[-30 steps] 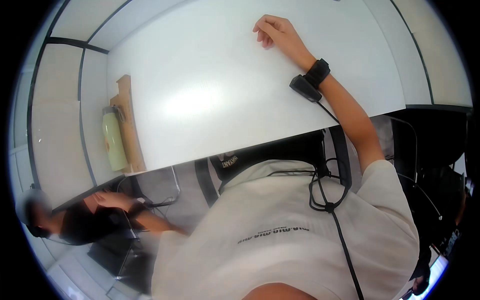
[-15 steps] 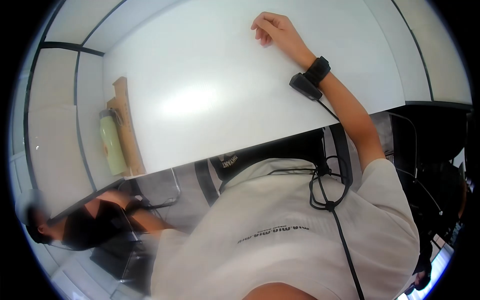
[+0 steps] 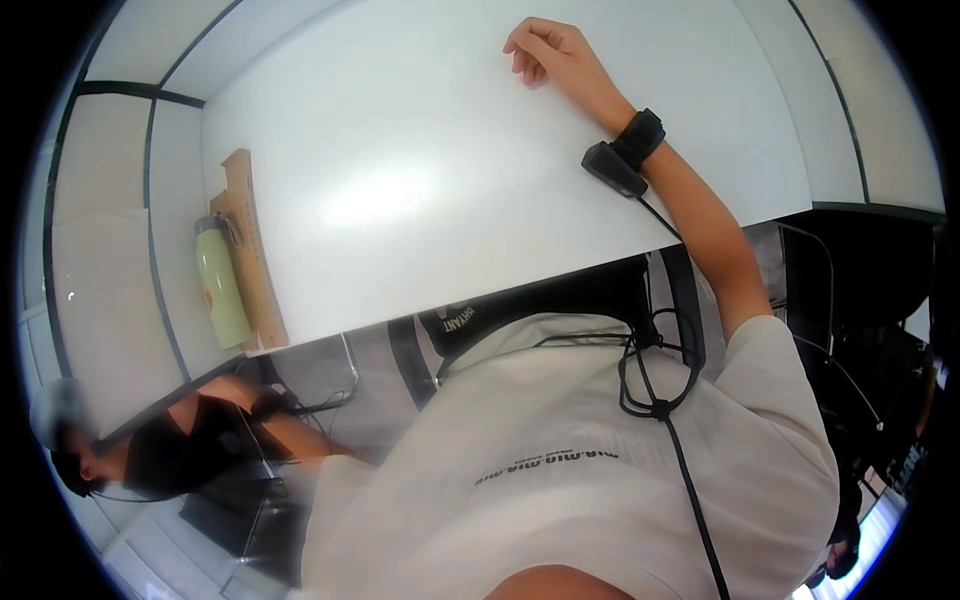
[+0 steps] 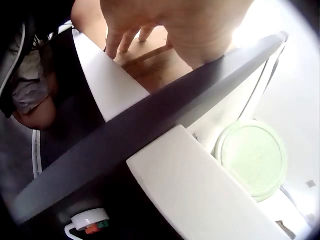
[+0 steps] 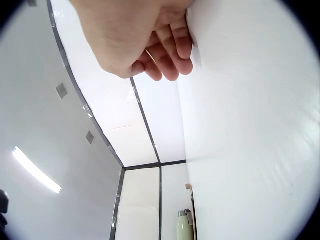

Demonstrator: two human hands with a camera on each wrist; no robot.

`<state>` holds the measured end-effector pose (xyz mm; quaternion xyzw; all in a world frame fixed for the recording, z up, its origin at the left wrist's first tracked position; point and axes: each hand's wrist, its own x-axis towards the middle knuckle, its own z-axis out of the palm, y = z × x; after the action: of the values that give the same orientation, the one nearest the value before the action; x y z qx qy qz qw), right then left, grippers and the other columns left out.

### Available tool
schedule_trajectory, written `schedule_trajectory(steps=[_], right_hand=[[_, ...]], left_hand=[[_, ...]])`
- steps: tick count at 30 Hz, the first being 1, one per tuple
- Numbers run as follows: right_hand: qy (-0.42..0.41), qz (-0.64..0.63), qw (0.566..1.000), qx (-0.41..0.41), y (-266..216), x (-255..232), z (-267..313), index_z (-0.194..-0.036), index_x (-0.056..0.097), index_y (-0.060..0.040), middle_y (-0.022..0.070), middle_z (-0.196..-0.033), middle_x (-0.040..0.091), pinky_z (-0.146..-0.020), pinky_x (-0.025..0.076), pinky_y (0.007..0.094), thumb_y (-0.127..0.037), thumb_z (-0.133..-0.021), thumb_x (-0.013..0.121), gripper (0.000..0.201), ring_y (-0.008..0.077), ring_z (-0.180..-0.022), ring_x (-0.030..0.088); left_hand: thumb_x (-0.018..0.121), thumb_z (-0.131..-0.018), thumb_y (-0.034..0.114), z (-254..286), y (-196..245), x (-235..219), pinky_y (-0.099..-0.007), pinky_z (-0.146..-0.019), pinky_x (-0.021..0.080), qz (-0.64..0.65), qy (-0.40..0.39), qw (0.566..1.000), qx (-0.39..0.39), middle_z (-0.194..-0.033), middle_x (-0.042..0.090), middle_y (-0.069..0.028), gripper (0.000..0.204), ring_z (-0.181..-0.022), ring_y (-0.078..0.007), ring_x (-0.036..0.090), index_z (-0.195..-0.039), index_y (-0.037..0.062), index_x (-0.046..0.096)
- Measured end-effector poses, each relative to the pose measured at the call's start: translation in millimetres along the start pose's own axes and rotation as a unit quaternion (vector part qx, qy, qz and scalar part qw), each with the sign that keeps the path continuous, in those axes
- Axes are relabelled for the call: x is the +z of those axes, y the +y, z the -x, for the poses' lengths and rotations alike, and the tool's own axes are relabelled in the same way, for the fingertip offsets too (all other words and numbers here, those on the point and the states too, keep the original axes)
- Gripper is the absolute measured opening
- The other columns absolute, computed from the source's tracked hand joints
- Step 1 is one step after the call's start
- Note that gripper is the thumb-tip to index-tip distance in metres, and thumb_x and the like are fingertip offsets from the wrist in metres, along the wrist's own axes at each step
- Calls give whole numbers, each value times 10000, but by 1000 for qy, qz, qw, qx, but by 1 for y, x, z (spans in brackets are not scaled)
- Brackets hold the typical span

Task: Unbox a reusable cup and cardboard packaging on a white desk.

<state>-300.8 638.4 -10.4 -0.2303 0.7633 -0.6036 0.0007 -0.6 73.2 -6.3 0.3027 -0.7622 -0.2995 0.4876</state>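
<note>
The right hand [image 3: 548, 52] rests on the white table [image 3: 450, 130], its fingers loosely bent and holding nothing; the right wrist view shows the same hand [image 5: 145, 40] beside the white surface. At the lower left, the left hand [image 3: 232, 391] is blurred near the table corner and partition edge. In the left wrist view this hand [image 4: 170, 25] has its fingers extended downward beyond a dark edge strip [image 4: 165, 107], with a brown surface behind them. Whether they touch it cannot be told.
A green bottle [image 3: 222, 285] lies beside a cardboard piece [image 3: 252, 250] at the table's left side. Another person [image 3: 165, 450] in a cap sits beyond the left partition. A black cable [image 3: 690, 490] runs over the light shirt. Light partitions [image 3: 100, 290] surround the table.
The left hand has shifted slightly closer to the partition edge, its fingers no longer clearly visible from the head. The right hand stays on the table, and the head view has shifted a little.
</note>
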Motion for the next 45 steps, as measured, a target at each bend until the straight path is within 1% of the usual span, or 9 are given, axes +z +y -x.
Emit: schedule_trajectory(steps=[7,14,16,24,29,37,39,42,45], right_hand=[[-2,7,1000,-10,2,-1,0,-930,662,-70,4,-749,633,-605,490,202,-249,-1044,455,296,69,-645,587],[-3,0,1000,4,2,-1,-2,-945,668,-47,30,-764,648,-623,528,217,-188,-1005,457,261,82,-653,608],[-6,-4,1000,1,1,-2,-1,-945,669,-48,28,-762,647,-622,528,217,-189,-1005,457,262,80,-655,608],[-9,-77,995,70,-11,2,-2,-905,632,-21,31,-720,620,-554,478,222,-227,-1031,486,282,82,-601,576],[-8,-72,994,81,-15,3,-1,-907,630,-18,34,-720,620,-557,475,220,-230,-1034,483,288,84,-599,574],[-10,-85,992,91,-23,8,1,-925,638,-32,22,-737,615,-578,475,221,-294,-1036,515,310,79,-627,560],[6,-69,995,72,-27,8,2,-898,640,-31,8,-705,610,-554,459,207,-326,-1033,520,346,60,-602,546],[-30,-93,993,67,-17,2,-1,-1092,642,-45,66,-937,671,-706,516,262,-357,-998,512,352,133,-774,635],[-38,-79,996,-2,-24,3,-1,-1231,610,-36,99,-1100,677,-862,498,327,-456,-989,454,509,168,-925,633]], left_hand=[[465,-1047,275,9,5,-2,-402,-1046,451,-51,12,999,14,-1369,510,-238,483,-1204,-308,529,-1342,-105,431],[586,-992,416,-19,-86,-30,-431,-984,485,83,32,996,-13,-1306,528,-284,635,-1097,-311,570,-1323,-104,436],[661,-933,462,0,-67,-28,-397,-902,472,21,82,988,126,-1116,580,-250,653,-982,-291,554,-1128,-136,486],[596,-875,695,54,0,-44,-399,-940,426,-45,243,960,129,-1080,399,-180,859,-1009,-259,450,-1123,-97,375],[599,-953,529,73,43,-42,-435,-1001,403,25,232,956,175,-1240,450,-246,755,-1134,-325,462,-1284,-116,387],[420,-1026,476,126,110,102,-353,-863,513,-15,31,955,294,-1189,522,-208,613,-1027,-255,559,-1288,-78,408],[589,-955,207,136,176,148,-352,-908,513,281,-162,945,45,-1191,574,-122,471,-1075,-201,574,-1318,-51,436],[739,-864,277,127,259,200,-345,-931,487,428,-448,778,-104,-1208,568,-110,656,-1103,-194,552,-1352,-32,427],[684,-908,296,134,283,255,-412,-935,544,426,-535,718,-129,-1257,551,-166,626,-1152,-258,595,-1339,-57,400]])
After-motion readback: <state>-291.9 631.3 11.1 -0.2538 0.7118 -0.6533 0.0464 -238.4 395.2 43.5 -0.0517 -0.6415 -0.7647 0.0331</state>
